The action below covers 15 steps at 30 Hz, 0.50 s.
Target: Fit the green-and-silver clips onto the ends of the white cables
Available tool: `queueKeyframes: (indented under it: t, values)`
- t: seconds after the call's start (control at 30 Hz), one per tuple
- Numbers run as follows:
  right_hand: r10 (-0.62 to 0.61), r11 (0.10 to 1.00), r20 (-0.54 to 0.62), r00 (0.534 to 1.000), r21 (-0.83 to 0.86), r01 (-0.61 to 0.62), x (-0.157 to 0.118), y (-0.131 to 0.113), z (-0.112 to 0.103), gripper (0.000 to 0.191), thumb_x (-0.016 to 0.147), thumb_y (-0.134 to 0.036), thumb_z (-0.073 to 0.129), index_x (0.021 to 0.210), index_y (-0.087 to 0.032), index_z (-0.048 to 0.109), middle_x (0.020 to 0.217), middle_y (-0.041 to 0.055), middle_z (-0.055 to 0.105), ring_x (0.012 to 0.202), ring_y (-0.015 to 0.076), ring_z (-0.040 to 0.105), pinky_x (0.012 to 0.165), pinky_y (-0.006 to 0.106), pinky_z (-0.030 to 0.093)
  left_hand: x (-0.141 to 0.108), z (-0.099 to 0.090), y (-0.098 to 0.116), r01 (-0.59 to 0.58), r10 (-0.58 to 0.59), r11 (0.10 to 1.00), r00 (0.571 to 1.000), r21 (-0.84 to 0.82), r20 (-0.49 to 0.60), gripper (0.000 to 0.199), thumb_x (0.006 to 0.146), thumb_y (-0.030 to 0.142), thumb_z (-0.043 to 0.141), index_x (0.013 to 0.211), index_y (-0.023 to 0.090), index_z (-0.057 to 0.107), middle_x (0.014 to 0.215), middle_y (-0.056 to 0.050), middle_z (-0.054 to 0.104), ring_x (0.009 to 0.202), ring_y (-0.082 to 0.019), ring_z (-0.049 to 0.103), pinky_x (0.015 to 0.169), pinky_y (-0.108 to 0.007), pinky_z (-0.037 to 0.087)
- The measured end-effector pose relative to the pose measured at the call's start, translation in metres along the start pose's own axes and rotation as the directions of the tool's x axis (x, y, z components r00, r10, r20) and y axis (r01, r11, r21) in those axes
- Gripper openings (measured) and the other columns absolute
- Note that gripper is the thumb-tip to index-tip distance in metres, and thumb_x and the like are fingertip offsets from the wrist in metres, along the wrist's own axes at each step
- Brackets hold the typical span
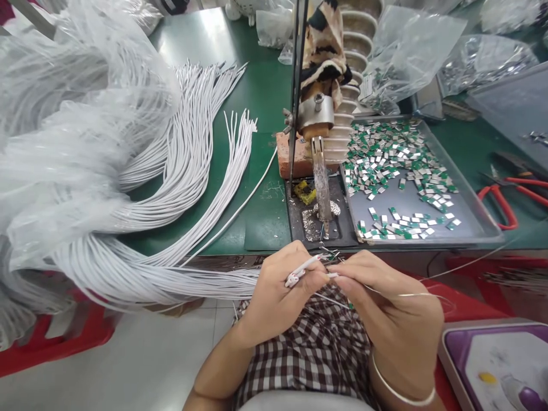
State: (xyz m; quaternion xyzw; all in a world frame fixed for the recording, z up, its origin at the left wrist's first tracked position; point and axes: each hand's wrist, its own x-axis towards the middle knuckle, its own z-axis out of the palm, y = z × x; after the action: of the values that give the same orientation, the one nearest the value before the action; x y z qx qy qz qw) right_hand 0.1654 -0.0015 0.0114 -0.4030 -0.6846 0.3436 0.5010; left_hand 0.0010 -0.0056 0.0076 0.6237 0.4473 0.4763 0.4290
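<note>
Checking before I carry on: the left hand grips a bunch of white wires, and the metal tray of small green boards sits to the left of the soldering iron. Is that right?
Not quite: in the head view, the metal tray of small green boards sits to the right of the soldering iron. The left hand does grip a bunch of white wires.

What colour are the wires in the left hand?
The wires in the left hand are white, best seen in the head view.

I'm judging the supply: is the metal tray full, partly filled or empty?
Partly filled: small boards lie scattered across the metal tray, but bare floor shows toward its near right corner.
</note>
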Motion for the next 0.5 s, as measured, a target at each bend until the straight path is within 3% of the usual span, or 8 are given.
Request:
queueKeyframes:
  t: [0.13,0.23,0.33,0.4,0.43,0.5]
  values:
    - [0.035,0.995,0.019,0.999,0.088,-0.037,0.002,0.003,-0.001,0.031,0.083,-0.001,0.064,0.099,-0.025,0.075,0.083,-0.0001,0.075,0.070,0.0123,0.064,0.062,0.025,0.053,0.003,0.001,-0.002,0.022,-0.022,1.000,1.000,-0.003,-0.010,0.029,0.096,0.036,0.057,0.074,0.018,0.064,0.068,-0.001,0.055,0.065,-0.014,0.050,0.061,-0.027,0.040]
    - [0.145,0.971,0.090,0.985,0.178,-0.159,0.005,0.005,-0.002,0.018,0.086,-0.008,0.061,0.087,-0.021,0.074,0.073,0.0001,0.071,0.063,0.0126,0.062,0.058,0.025,0.049,0.005,0.002,-0.006,0.011,-0.012,1.000,0.999,-0.008,-0.030,0.028,0.093,0.039,0.063,0.074,0.018,0.066,0.069,-0.002,0.057,0.064,-0.014,0.051,0.060,-0.026,0.040]
    - [0.241,0.962,0.168,0.956,0.090,-0.258,0.010,0.003,-0.007,0.022,0.090,-0.017,0.055,0.071,-0.018,0.066,0.061,-0.0017,0.061,0.054,0.0102,0.054,0.051,0.023,0.042,0.004,0.001,-0.008,-0.028,0.028,1.000,0.999,-0.008,-0.018,0.022,0.091,0.033,0.067,0.075,0.018,0.069,0.070,-0.001,0.060,0.066,-0.014,0.054,0.062,-0.026,0.041]
    - [0.221,0.973,0.216,0.951,0.023,-0.232,0.016,0.002,-0.012,0.025,0.092,-0.019,0.052,0.069,-0.018,0.063,0.061,-0.0023,0.059,0.053,0.0094,0.053,0.051,0.022,0.041,0.003,-0.001,-0.010,-0.047,0.046,0.998,0.999,-0.043,-0.017,0.017,0.090,0.028,0.068,0.076,0.019,0.071,0.071,-0.001,0.062,0.067,-0.013,0.055,0.063,-0.025,0.042]
    - [0.194,0.981,0.201,0.960,-0.018,-0.194,0.019,0.003,-0.016,0.025,0.092,-0.019,0.052,0.070,-0.019,0.063,0.062,-0.0022,0.061,0.055,0.0096,0.054,0.052,0.022,0.042,0.002,-0.002,-0.011,-0.041,0.039,0.997,0.999,-0.064,-0.029,0.015,0.089,0.027,0.069,0.076,0.019,0.071,0.072,-0.001,0.062,0.068,-0.013,0.056,0.064,-0.025,0.042]
    - [0.124,0.973,0.054,0.991,-0.204,-0.111,0.027,0.012,-0.024,0.020,0.092,-0.020,0.055,0.075,-0.020,0.066,0.070,-0.0008,0.067,0.062,0.0115,0.059,0.059,0.024,0.044,0.001,-0.004,-0.013,-0.004,-0.004,0.995,0.997,-0.100,-0.078,0.013,0.089,0.025,0.069,0.078,0.020,0.072,0.074,-0.001,0.064,0.070,-0.013,0.056,0.065,-0.025,0.042]
